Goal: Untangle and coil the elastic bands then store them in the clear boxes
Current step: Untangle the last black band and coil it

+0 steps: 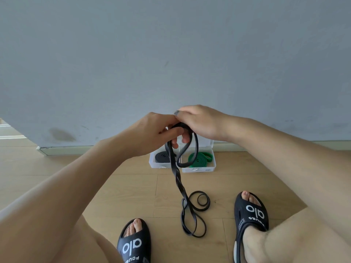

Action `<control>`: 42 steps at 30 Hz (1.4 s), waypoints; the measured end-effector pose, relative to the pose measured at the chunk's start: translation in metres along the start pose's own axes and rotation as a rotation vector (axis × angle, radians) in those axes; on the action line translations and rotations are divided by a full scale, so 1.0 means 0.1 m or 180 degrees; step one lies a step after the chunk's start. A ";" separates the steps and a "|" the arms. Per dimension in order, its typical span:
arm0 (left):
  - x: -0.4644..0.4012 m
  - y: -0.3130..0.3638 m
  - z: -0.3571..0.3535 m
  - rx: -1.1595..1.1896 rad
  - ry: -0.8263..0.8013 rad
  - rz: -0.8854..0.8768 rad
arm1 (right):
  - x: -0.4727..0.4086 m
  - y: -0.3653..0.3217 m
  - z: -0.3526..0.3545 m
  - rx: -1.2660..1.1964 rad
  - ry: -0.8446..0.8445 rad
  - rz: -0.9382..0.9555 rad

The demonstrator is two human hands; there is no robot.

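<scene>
Above the clear boxes (197, 168), the left hand (157, 132) and right hand (201, 122) both pinch the black elastic band (175, 177); its twisted tail trails toward the slippers (250, 211). Coiling seems underway; next, untwist the hanging strands.

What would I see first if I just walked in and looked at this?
First, two hands in the middle, the left hand and the right hand, gripping a long black elastic band that hangs twisted down to the wooden floor and loops between two black slippers. Behind it, by the grey wall, sit two clear boxes, one holding a coiled black band, the other a green band.
</scene>
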State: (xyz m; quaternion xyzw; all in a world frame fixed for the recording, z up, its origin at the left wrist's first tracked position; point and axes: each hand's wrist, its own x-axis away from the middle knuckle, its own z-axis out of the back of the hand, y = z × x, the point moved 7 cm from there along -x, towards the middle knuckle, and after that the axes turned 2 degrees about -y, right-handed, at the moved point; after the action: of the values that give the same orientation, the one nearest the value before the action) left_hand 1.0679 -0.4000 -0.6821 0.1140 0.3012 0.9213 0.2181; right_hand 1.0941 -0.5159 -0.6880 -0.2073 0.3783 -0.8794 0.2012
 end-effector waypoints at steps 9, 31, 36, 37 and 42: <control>0.02 -0.04 0.06 0.0338 0.0201 0.0154 | -0.01 -0.09 0.17 -0.0115 0.0495 -0.0025; 0.02 0.02 -0.01 0.0751 0.0015 0.0186 | 0.12 -0.16 0.46 -0.0593 0.0940 0.0315; 0.00 0.03 -0.06 0.0704 -0.0061 0.0137 | 0.14 -0.17 0.48 -0.0703 0.0964 0.0348; -0.01 0.03 -0.07 0.0665 -0.0058 0.0117 | 0.14 -0.18 0.48 -0.0718 0.0972 0.0348; -0.03 0.01 -0.09 0.0490 0.0003 0.0166 | 0.16 -0.18 0.48 -0.0696 0.1008 0.0360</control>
State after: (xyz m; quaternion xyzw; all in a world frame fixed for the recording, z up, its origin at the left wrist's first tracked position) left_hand 1.0675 -0.4067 -0.6890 0.1378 0.3682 0.9008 0.1845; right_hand 1.1023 -0.5404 -0.6409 -0.0655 0.5095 -0.8420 0.1645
